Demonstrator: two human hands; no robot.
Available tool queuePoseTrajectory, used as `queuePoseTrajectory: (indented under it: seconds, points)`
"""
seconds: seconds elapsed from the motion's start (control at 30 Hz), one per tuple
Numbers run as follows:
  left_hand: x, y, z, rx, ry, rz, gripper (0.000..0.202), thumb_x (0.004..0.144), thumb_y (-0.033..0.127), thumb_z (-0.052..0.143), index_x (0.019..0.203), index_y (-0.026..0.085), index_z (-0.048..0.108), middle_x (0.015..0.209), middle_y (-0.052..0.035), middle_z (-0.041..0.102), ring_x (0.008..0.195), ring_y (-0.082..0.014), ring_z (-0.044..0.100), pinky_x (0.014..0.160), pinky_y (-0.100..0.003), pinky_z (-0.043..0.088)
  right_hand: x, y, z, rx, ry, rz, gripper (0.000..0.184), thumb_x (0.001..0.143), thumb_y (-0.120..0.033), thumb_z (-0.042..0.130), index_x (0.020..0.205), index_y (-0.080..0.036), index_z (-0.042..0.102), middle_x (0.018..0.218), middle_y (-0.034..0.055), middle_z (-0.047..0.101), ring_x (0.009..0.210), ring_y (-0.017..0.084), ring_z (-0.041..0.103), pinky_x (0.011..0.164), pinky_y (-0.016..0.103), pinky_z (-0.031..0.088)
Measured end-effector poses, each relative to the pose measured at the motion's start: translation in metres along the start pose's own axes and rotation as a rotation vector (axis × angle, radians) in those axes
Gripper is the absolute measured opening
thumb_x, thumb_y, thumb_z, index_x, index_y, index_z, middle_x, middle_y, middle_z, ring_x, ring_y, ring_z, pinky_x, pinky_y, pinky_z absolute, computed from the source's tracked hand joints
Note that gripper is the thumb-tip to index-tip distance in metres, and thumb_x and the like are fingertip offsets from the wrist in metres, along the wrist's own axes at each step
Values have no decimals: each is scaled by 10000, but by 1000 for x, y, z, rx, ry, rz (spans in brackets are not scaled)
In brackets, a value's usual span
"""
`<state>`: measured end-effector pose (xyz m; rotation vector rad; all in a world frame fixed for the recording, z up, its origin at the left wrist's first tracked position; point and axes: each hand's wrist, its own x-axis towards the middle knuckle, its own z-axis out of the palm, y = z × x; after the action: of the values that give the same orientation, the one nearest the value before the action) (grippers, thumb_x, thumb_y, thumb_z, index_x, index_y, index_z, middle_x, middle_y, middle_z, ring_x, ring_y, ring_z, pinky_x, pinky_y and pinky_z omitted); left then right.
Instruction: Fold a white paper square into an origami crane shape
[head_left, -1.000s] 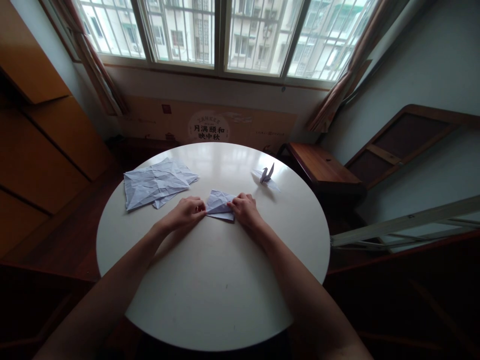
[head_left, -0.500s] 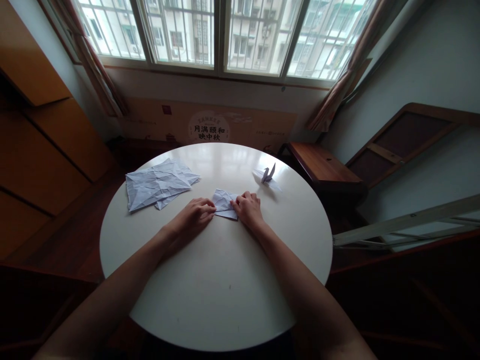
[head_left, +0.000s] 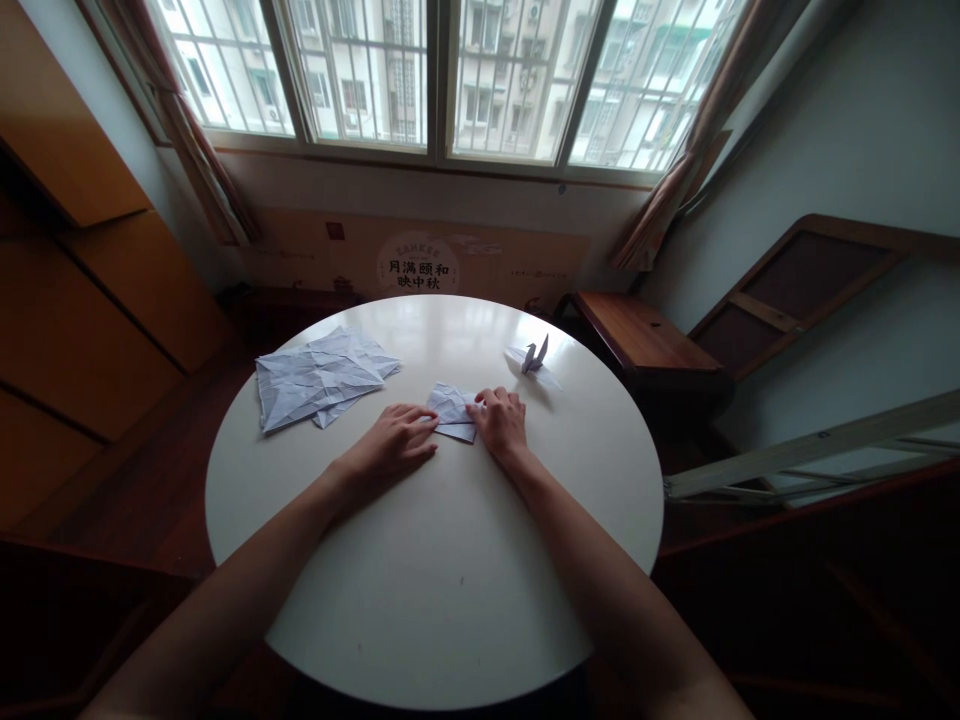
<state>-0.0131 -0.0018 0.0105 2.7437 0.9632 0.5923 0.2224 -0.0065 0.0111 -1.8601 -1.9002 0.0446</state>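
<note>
A small piece of creased, folded white paper (head_left: 453, 408) lies on the round white table (head_left: 442, 570) between my hands. My left hand (head_left: 397, 436) rests at its left edge, fingers stretched out with the tips touching the paper and the thumb apart below. At the right edge my right hand (head_left: 501, 418) has its fingers curled, thumb and forefinger closed on the paper. Part of that edge is hidden under the fingers. Beyond my right hand stands a folded paper crane (head_left: 534, 360) with its wings spread.
Several crumpled, creased paper sheets (head_left: 322, 378) lie overlapping at the table's left. Behind the table are a printed board (head_left: 525, 255) and a barred window (head_left: 367, 80). A low wooden stand (head_left: 637, 330) is at the right, orange cabinets (head_left: 142, 290) at the left.
My left hand's fingers have straightened and the thumb has come away from the paper. My right hand stays at the paper's right edge. The view has shifted slightly.
</note>
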Motion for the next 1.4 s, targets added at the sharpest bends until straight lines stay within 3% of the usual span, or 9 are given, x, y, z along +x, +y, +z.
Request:
queuePoseTrajectory:
  seconds: [0.1,0.27,0.37,0.57,0.73,0.87,1.1,1.23,1.4]
  points:
    - [1,-2,1,70,-17,-67,454,955,441,611,1355,225,613,1410,-118,577,1307,-331,483,1129,-514,303,-4,-4,-2,79,75,-151,245,983,-313,548,1137,-238,724,1100,117,622,1064,285,505,930,408,377]
    - [2,-5,5,104,-58,-93,480,975,439,576,1408,232,557,1467,-124,528,1353,-325,449,1151,-531,251,-11,-15,1,109,-77,-431,283,952,-422,612,1194,-334,729,1201,93,597,1133,284,455,974,410,366]
    - [2,-5,5,93,-43,-81,476,976,453,565,1398,233,567,1457,-125,537,1347,-314,459,1156,-522,247,-11,-15,2,79,-149,-383,299,936,-480,621,1180,-354,737,1236,88,588,1149,298,433,982,438,361]
    - [-2,-7,1,126,23,-132,416,936,447,618,1260,193,676,1408,-121,589,1325,-358,471,1130,-550,302,-6,4,0,96,-110,-179,296,982,-432,547,1039,-285,797,1225,92,635,1171,323,432,976,484,372]
    - [-3,-11,-6,158,176,-184,235,958,325,570,1036,206,757,1277,-117,671,1235,-333,556,1081,-545,373,-5,9,2,168,-94,-210,235,965,-355,592,968,-250,803,1241,99,661,1247,301,461,1017,469,383]
    - [1,-5,-7,133,290,-179,294,978,274,523,1199,178,691,1241,-138,678,1204,-314,583,1046,-491,411,-5,6,2,181,-114,-249,208,959,-322,605,967,-227,791,1325,103,649,1325,285,476,1055,438,375]
    - [3,6,9,57,40,-1,446,1001,386,545,1424,246,532,1424,-109,574,1311,-287,518,1108,-451,321,-7,2,-6,153,-113,-280,220,966,-332,600,1031,-222,780,1239,116,704,1206,267,591,1035,422,358]
    - [2,4,16,100,-28,-65,518,1016,452,505,1489,245,455,1477,-113,525,1390,-308,431,1167,-521,194,-7,-2,-13,140,-114,-311,231,971,-349,598,933,-235,794,1051,84,762,1033,243,650,970,402,358]
    - [1,0,20,125,-49,-129,525,1021,492,474,1513,315,422,1469,-101,512,1409,-320,381,1179,-600,88,-7,-6,-13,245,-70,-323,232,981,-331,582,1048,-229,780,864,55,777,883,213,671,942,378,380]
